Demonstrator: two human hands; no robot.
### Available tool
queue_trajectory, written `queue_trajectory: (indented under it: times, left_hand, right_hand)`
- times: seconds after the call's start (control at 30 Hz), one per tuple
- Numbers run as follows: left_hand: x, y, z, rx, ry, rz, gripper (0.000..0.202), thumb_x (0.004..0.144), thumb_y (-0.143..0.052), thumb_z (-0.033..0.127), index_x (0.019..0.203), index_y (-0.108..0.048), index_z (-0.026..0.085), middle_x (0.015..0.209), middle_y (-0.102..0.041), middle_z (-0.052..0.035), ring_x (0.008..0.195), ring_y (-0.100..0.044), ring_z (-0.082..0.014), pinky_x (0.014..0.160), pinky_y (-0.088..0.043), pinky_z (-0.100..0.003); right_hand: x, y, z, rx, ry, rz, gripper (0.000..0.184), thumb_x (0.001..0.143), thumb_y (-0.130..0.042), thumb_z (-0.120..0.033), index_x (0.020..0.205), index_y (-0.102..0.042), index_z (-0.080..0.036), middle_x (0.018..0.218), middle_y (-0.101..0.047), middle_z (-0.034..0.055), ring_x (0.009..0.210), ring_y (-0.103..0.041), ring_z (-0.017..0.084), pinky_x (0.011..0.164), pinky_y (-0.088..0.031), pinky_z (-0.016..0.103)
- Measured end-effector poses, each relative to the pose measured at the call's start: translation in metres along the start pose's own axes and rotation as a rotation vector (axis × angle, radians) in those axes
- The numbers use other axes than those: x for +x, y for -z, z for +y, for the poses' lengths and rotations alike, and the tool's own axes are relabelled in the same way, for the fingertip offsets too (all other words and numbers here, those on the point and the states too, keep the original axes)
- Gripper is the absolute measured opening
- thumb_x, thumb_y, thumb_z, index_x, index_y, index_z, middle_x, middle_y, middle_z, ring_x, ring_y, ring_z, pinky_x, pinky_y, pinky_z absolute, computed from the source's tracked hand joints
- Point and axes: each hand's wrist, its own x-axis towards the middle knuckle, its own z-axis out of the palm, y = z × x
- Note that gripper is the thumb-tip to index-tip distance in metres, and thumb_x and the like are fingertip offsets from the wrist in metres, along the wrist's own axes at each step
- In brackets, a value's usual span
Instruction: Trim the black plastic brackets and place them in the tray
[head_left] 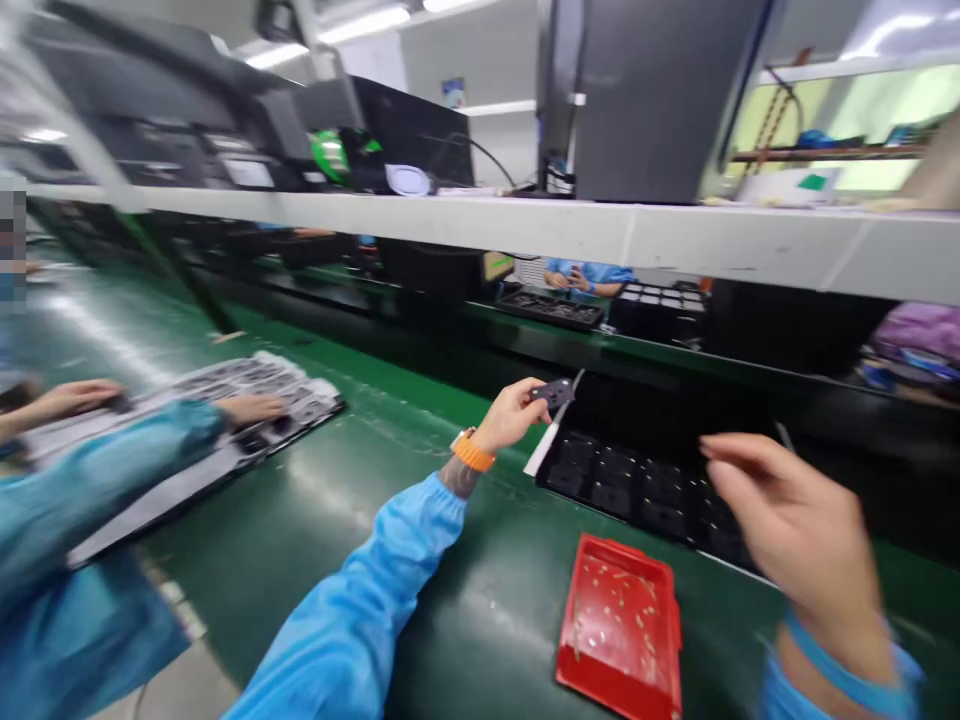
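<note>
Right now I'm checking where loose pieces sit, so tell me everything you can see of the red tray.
The red tray is shallow, open-topped and roughly rectangular, with a raised rim and a glossy, plastic-like look. Its far and right edges carry projecting lips. Small yellowish pieces, too small to identify, lie scattered over its floor. It rests flat on the green tabletop; the frame cuts off part of its near edge. Neither the left hand nor the right hand touches it.
</note>
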Motion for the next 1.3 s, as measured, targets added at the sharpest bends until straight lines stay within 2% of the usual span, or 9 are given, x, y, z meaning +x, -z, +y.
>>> queue_trajectory:
  times: [0.1, 0.17, 0.27, 0.37, 0.53, 0.73, 0.93, 1.1, 1.3]
  left_hand:
    - [-0.037, -0.042, 0.054, -0.159, -0.142, -0.218, 0.022, 0.092, -0.062, 0.018, 0.113, -0.066, 0.014, 0.070, -0.071, -0.0002, 0.065, -0.070, -0.0146, 0.064, -0.054, -0.024]
    - [-0.057, -0.055, 0.080, -0.321, -0.211, -0.296, 0.020, 0.088, -0.062, 0.020, 0.106, -0.065, 0.015, 0.066, -0.069, 0.0006, 0.059, -0.066, -0.0130, 0.059, -0.050, -0.021]
    - [-0.074, -0.062, 0.100, -0.547, -0.233, -0.351, 0.021, 0.084, -0.067, 0.024, 0.102, -0.064, 0.014, 0.058, -0.064, 0.0032, 0.051, -0.060, -0.0112, 0.052, -0.045, -0.020]
    - [-0.081, -0.064, 0.103, -0.628, -0.228, -0.381, 0.030, 0.088, -0.069, 0.032, 0.109, -0.066, 0.011, 0.054, -0.059, 0.0048, 0.046, -0.055, -0.0103, 0.049, -0.043, -0.021]
    - [-0.088, -0.065, 0.098, -0.606, -0.265, -0.363, 0.043, 0.095, -0.064, 0.040, 0.123, -0.071, 0.007, 0.053, -0.054, 0.0050, 0.044, -0.048, -0.0089, 0.049, -0.044, -0.022]
    - [-0.097, -0.061, 0.102, -0.508, -0.275, -0.309, 0.043, 0.097, -0.061, 0.036, 0.127, -0.074, 0.008, 0.054, -0.054, 0.0034, 0.046, -0.047, -0.0091, 0.046, -0.040, -0.021]
    - [-0.103, -0.054, 0.108, -0.438, -0.319, -0.284, 0.038, 0.096, -0.060, 0.032, 0.120, -0.077, 0.010, 0.056, -0.056, 0.0031, 0.045, -0.046, -0.0086, 0.046, -0.039, -0.021]
    - [-0.109, -0.050, 0.111, -0.343, -0.390, -0.210, 0.035, 0.095, -0.060, 0.030, 0.118, -0.078, 0.011, 0.052, -0.058, 0.0024, 0.053, -0.058, -0.0136, 0.052, -0.048, -0.024]
    - [-0.113, -0.046, 0.117, -0.299, -0.395, -0.175, 0.034, 0.092, -0.060, 0.029, 0.114, -0.079, 0.011, 0.075, -0.075, -0.0054, 0.073, -0.071, -0.0182, 0.059, -0.054, -0.025]
  right_hand:
    - [0.004, -0.027, 0.002, 0.032, 0.008, 0.024, 0.018, 0.096, -0.064, -0.025, 0.111, -0.074, -0.023, 0.110, -0.073, 0.0094, 0.078, -0.070, 0.020, 0.069, -0.062, 0.035]
    - [0.003, -0.036, 0.003, 0.057, 0.031, 0.086, 0.017, 0.096, -0.063, -0.020, 0.110, -0.072, -0.022, 0.103, -0.073, 0.0065, 0.080, -0.070, 0.018, 0.071, -0.061, 0.032]
    - [-0.003, -0.034, 0.000, 0.096, 0.064, 0.107, 0.012, 0.097, -0.064, -0.016, 0.104, -0.071, -0.023, 0.089, -0.071, 0.0013, 0.077, -0.068, 0.016, 0.068, -0.058, 0.028]
    - [-0.007, -0.030, -0.006, 0.099, 0.120, 0.071, 0.013, 0.097, -0.065, -0.013, 0.101, -0.071, -0.023, 0.091, -0.071, 0.0013, 0.079, -0.068, 0.016, 0.068, -0.057, 0.027]
    - [-0.005, -0.035, -0.014, 0.028, 0.285, 0.048, 0.021, 0.096, -0.063, -0.005, 0.104, -0.073, -0.022, 0.093, -0.071, 0.0039, 0.081, -0.070, 0.017, 0.067, -0.060, 0.028]
    - [-0.008, -0.037, -0.016, -0.094, 0.393, 0.061, 0.032, 0.097, -0.062, -0.004, 0.115, -0.076, -0.026, 0.096, -0.070, 0.0052, 0.082, -0.071, 0.018, 0.066, -0.062, 0.029]
    - [-0.013, -0.035, -0.013, -0.138, 0.478, 0.029, 0.037, 0.094, -0.066, 0.000, 0.120, -0.075, -0.025, 0.099, -0.071, 0.0047, 0.084, -0.071, 0.017, 0.070, -0.062, 0.028]
    - [-0.018, -0.033, -0.014, -0.144, 0.511, 0.062, 0.042, 0.093, -0.067, 0.000, 0.124, -0.074, -0.027, 0.100, -0.073, 0.0042, 0.085, -0.073, 0.019, 0.070, -0.064, 0.030]
    - [-0.019, -0.034, -0.018, -0.135, 0.488, 0.057, 0.038, 0.094, -0.068, -0.003, 0.123, -0.075, -0.028, 0.098, -0.074, 0.0043, 0.083, -0.073, 0.020, 0.068, -0.064, 0.032]
